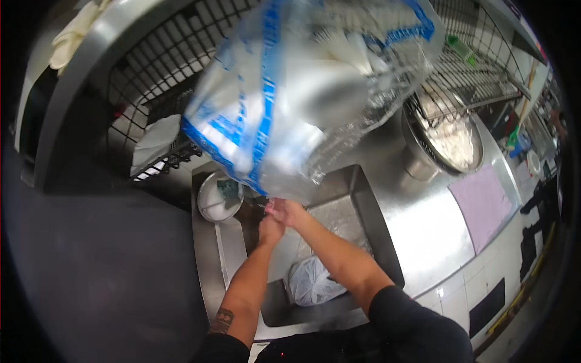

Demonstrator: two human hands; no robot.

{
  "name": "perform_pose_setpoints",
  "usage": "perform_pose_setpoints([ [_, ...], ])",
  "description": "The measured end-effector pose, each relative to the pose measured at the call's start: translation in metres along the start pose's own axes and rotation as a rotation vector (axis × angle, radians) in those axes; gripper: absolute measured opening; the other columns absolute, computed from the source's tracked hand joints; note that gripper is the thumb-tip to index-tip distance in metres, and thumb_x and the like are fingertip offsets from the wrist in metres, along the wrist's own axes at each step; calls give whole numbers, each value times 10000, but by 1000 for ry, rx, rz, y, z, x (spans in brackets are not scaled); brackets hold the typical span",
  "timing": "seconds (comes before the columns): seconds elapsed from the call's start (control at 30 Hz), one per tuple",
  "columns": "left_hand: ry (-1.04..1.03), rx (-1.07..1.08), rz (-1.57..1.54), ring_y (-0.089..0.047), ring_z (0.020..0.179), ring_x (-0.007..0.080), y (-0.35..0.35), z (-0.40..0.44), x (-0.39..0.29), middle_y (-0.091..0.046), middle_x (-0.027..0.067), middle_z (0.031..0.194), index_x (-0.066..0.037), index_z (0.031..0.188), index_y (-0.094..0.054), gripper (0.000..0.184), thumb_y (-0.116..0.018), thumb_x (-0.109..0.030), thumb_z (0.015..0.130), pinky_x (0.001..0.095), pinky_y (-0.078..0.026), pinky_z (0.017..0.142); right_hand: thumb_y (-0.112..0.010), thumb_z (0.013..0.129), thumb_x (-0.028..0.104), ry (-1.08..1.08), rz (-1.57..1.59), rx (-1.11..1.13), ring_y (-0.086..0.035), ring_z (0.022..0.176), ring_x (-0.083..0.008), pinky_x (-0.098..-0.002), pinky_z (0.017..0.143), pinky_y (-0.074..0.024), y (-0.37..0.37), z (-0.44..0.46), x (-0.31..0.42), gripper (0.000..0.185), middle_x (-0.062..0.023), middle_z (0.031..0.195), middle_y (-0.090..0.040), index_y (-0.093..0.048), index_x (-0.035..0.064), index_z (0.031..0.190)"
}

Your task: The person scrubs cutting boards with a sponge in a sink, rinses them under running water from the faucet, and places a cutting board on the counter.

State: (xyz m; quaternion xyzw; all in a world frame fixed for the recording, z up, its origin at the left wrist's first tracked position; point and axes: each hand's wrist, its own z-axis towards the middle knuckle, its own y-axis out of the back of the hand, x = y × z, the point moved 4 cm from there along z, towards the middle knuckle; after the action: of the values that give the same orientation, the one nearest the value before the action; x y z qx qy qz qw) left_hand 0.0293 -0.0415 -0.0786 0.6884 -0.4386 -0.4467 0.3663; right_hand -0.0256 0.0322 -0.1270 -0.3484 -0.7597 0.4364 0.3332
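My left hand (272,230) and my right hand (289,213) are pressed together over the metal sink (381,242). The fingers of both look curled in; whatever is between them, if anything, is hidden. Just above and in front of my hands hangs a large clear plastic bag (266,121) with blue print and pale contents, partly blurred. Its lower end comes close to my fingers, and I cannot tell whether they touch. Below my right forearm, a tied white plastic bag (311,281) lies in the sink.
Left of my hands, a round white container (215,196) holds a dark green pad. A metal bowl (414,160) with whitish contents stands on the steel counter (417,224) at right, near a lilac cloth (482,206). Black wire racks (157,72) hang overhead.
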Motion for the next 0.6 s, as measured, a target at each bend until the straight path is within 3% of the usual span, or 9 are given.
perform_pose_setpoints([
  [0.1,-11,7,-52,-605,1010,439,-3,4,16,-623,275,1094,-79,1190,-575,478,-592,-390,827,500,-479,879,-454,872,104,12,-140,-225,-606,746,-280,-418,640,-572,4,-26,14,171,-138,848,-582,-576,-10,912],
  [0.17,-20,-155,-222,-590,1045,439,6,-2,15,-628,270,1087,-77,1161,-595,443,-601,-365,825,493,-472,888,-460,867,104,19,-226,-221,-598,737,-271,-422,639,-565,18,-11,12,164,-130,836,-572,-574,-9,904],
  [0.3,-9,-153,-319,-587,1060,429,3,4,24,-634,258,1090,-94,1167,-596,414,-606,-326,825,484,-470,888,-474,866,119,49,-370,-236,-590,754,-260,-423,644,-546,4,-18,11,160,-122,839,-556,-570,-5,896],
  [0.33,-12,-123,-303,-591,1054,427,-3,13,30,-638,248,1091,-101,1159,-603,404,-616,-318,819,482,-472,884,-518,907,177,-40,-402,-232,-648,843,-279,-347,702,-586,6,-16,9,263,-132,993,-637,-610,4,1081],
  [0.43,35,-106,-212,-597,1041,425,-1,15,21,-648,233,1077,-109,1135,-621,381,-638,-300,805,484,-474,874,-475,922,158,-52,-352,-319,-642,874,-278,-362,761,-573,-5,-38,14,265,-135,999,-638,-611,-9,1077],
  [0.5,77,-125,-152,-600,1033,424,8,16,9,-654,229,1061,-111,1118,-631,368,-649,-290,797,488,-473,869,-445,923,147,-34,-321,-226,-629,908,-309,-402,778,-574,-2,-30,14,275,-163,1008,-610,-570,-43,1077],
  [0.53,-4,-125,-127,-603,1022,426,10,13,4,-658,228,1043,-100,1087,-641,354,-659,-284,785,493,-474,864,-415,923,137,-33,-288,-142,-616,941,-339,-441,796,-575,1,-26,13,287,-192,1016,-582,-529,-77,1076],
  [0.6,-75,-129,-114,-605,1010,427,15,3,-9,-661,228,1024,-89,1056,-650,340,-670,-279,774,498,-474,859,-418,933,131,-12,-281,-135,-627,913,-302,-414,806,-562,-18,-45,25,264,-161,999,-609,-558,-46,1071],
])
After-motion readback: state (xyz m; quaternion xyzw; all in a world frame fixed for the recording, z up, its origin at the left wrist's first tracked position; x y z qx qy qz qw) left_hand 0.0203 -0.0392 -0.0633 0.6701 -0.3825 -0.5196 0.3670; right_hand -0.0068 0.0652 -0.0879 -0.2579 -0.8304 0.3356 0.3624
